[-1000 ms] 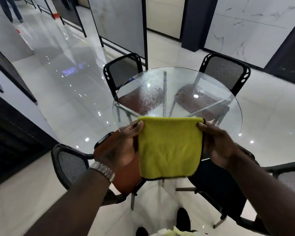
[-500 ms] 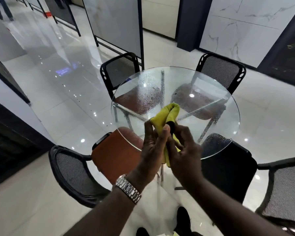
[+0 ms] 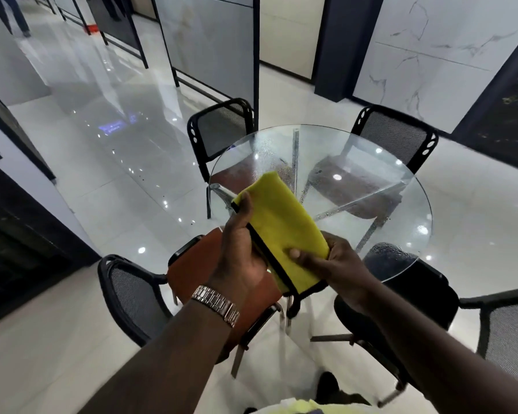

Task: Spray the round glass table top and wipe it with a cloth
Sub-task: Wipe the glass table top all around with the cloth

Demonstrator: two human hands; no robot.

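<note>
The folded yellow cloth (image 3: 284, 222), edged with black trim, is held in the air over the near-left edge of the round glass surface (image 3: 386, 210). It slants from the person's body towards the far left. Both hands have hold of it. The left hand (image 3: 240, 252) grips the long trimmed side, its thumb (image 3: 245, 210) laid along the top of the cloth and its fingers curled underneath, out of sight. The right hand (image 3: 338, 264) pinches the near end, with its thumb (image 3: 299, 253) pressed flat on the yellow face and the fingers wrapped below. Whether the cloth's far tip touches the glass cannot be told. Fine spray droplets (image 3: 266, 150) speckle the far-left part of the surface, and more cling near the near-right edge. A metal watch (image 3: 216, 304) sits on the left wrist. Mesh-backed black chairs ring the surface: one with an orange seat (image 3: 192, 270) at the near-left edge, and two at the far edge whose seats show through the glass. Everything stands on a glossy pale tiled floor (image 3: 102, 180).
</note>
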